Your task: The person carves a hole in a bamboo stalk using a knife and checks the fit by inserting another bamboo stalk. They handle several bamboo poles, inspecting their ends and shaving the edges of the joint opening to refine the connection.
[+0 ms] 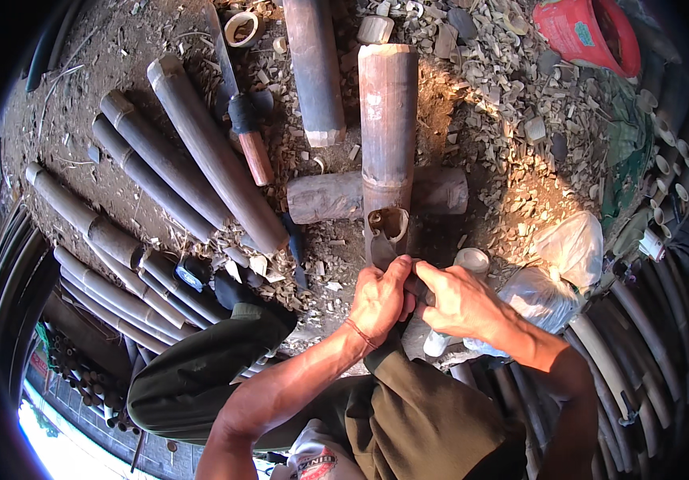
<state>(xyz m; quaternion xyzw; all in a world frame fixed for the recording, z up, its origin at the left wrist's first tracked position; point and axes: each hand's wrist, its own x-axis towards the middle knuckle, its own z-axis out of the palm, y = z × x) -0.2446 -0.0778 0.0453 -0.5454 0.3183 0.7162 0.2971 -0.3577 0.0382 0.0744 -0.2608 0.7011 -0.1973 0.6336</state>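
A thick bamboo section (pixel 388 120) lies lengthwise in front of me, resting across a short log (pixel 324 198). Near its close end an opening (pixel 399 222) with a pale cut rim shows a hollow inside. The grey blade of a knife (pixel 382 250) reaches into the near side of that opening. My left hand (pixel 378 300) is closed around the knife just behind the blade, thumb on top. My right hand (pixel 458 300) is closed beside it, its fingers meeting the left hand's; the knife's handle is mostly hidden between them.
Another bamboo section (pixel 315 72) lies beyond the log, with a machete (pixel 250 132) to its left. Several dark bamboo poles (pixel 216 152) spread across the left ground. Wood chips (pixel 496 104) cover the right. A red container (pixel 588 36) and plastic bags (pixel 556 272) lie right.
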